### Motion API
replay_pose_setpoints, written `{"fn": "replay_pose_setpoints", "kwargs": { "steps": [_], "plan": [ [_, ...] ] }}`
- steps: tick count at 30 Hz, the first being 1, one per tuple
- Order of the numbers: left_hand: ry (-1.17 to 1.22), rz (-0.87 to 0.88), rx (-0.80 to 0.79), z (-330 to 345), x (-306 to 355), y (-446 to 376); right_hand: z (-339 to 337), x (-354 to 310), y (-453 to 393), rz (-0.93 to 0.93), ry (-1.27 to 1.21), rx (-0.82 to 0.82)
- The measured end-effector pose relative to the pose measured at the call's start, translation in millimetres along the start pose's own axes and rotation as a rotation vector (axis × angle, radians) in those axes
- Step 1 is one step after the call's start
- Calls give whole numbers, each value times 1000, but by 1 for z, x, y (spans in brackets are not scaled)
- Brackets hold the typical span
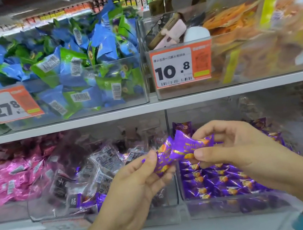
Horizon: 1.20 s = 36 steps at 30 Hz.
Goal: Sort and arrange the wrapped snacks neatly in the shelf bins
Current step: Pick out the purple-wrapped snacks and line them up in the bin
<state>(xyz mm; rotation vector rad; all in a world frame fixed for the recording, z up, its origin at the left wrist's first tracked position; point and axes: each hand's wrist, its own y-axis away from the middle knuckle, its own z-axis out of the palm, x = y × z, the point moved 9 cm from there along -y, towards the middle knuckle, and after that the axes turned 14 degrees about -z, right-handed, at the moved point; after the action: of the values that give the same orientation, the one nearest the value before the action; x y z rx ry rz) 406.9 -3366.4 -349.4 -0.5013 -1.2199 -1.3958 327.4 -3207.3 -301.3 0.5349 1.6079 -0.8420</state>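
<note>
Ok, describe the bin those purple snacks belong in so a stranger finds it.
Lower shelf, right of the divider: the clear bin beneath the right hand. It alone holds neat rows of purple wrappers; the bin to its left mixes dark and purple packs.

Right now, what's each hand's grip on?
Left hand: pinching a purple wrapped snack.
Right hand: pinching a second purple snack.
</note>
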Motion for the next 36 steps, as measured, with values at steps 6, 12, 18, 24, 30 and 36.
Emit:
{"fn": "replay_pose_setpoints", "kwargs": {
  "steps": [6, 12, 18, 24, 30, 36],
  "plan": [
    [-168, 206, 154, 9, 12, 6, 11, 19, 9, 57, -25, 38],
    [-394, 327, 227, 7, 32, 11, -1, -4, 4, -106, 179, 39],
    [-553, 286, 62, 25, 22, 11, -1, -10, 2, -163, 154, 66],
    [-542, 267, -90, 31, 18, 11, -6, -16, 0, -204, 337, 34],
    [-520, 305, -142, 37, 15, 10, 10, -5, -3, -155, 246, -254],
    [-835, 540, 154, 30, 22, 1, -5, 0, -14, -208, 390, -261]
  ]
}}
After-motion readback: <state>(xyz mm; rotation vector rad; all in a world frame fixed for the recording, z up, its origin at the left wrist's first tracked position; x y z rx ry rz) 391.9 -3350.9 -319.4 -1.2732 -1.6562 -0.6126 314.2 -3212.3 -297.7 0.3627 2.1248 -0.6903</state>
